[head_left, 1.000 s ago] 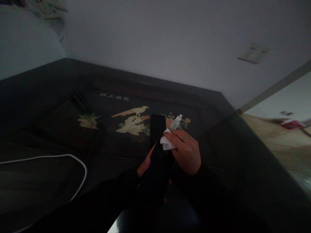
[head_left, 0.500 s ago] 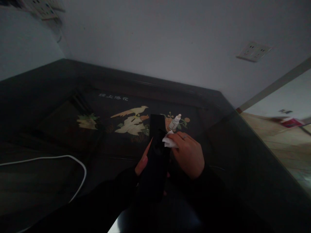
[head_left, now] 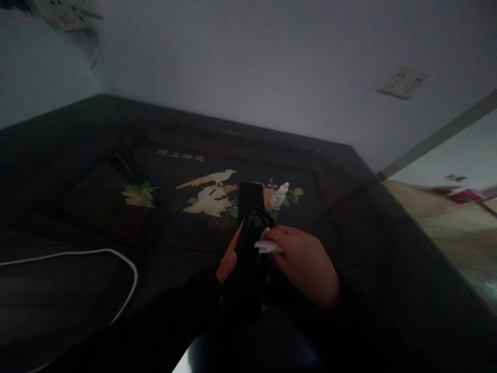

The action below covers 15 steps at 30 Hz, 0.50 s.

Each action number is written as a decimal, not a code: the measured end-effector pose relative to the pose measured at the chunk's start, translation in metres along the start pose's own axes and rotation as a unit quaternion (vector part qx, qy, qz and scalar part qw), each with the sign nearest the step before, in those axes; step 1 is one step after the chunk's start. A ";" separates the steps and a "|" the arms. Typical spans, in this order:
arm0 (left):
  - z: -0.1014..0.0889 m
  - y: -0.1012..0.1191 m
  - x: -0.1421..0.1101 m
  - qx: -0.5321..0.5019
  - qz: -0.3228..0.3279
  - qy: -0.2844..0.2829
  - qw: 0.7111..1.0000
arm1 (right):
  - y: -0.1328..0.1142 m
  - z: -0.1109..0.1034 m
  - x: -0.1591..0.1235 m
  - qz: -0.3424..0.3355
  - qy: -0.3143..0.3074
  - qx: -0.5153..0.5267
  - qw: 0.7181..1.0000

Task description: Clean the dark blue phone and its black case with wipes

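Note:
My left hand [head_left: 230,257] is closed round a long, glossy black device [head_left: 248,264], its thumb along the left side and fingertips just showing at the right. The scene is too dark to make out what kind of device it is. Pinched in my right hand [head_left: 305,261] is a crumpled white tissue [head_left: 267,245], which lies against the right side of the device near its upper end. Beyond that end is a flat black object [head_left: 250,196] on the table. A small clear dropper bottle [head_left: 278,196] with a white tip stands to its right.
The dark, glossy table [head_left: 186,238] carries a bird and flower picture [head_left: 209,194]. A white cable [head_left: 97,252] curves across its left side. Behind the table rises a pale wall with a socket plate [head_left: 404,82]. Wooden floor [head_left: 435,207] shows past the right edge.
My right hand has drawn the tissue down along the device toward me, baring more of its upper end. My left hand keeps its hold.

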State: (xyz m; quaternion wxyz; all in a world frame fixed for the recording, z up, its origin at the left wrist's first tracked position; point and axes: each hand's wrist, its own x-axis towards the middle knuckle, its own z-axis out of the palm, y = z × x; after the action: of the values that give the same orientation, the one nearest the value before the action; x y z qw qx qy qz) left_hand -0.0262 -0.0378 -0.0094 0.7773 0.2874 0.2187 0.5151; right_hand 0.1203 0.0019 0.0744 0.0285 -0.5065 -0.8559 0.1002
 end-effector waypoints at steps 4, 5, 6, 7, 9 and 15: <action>0.000 0.002 -0.001 -0.032 -0.053 -0.032 0.998 | 0.006 -0.006 0.002 -0.036 0.022 0.093 0.995; 0.000 0.001 -0.001 -0.037 -0.055 -0.041 0.997 | 0.009 -0.007 0.003 -0.046 0.046 0.115 0.991; 0.000 0.000 0.000 -0.038 -0.055 -0.050 0.997 | 0.011 -0.008 0.004 -0.056 0.074 0.132 0.987; 0.000 -0.002 0.000 -0.038 -0.053 -0.055 0.996 | 0.012 -0.009 0.005 -0.065 0.102 0.145 0.982; 0.001 -0.005 0.001 -0.041 -0.045 -0.053 0.997 | 0.014 -0.008 0.007 -0.078 0.143 0.155 0.974; 0.004 -0.003 -0.002 -0.067 -0.064 -0.072 0.993 | 0.015 0.006 0.013 -0.141 0.190 0.116 0.965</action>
State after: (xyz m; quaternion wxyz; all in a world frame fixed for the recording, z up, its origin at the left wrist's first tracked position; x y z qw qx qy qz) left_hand -0.0222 -0.0413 -0.0079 0.8399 0.2565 0.1447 0.4558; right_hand 0.1262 0.0192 0.0647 0.2629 -0.3840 -0.8800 0.0952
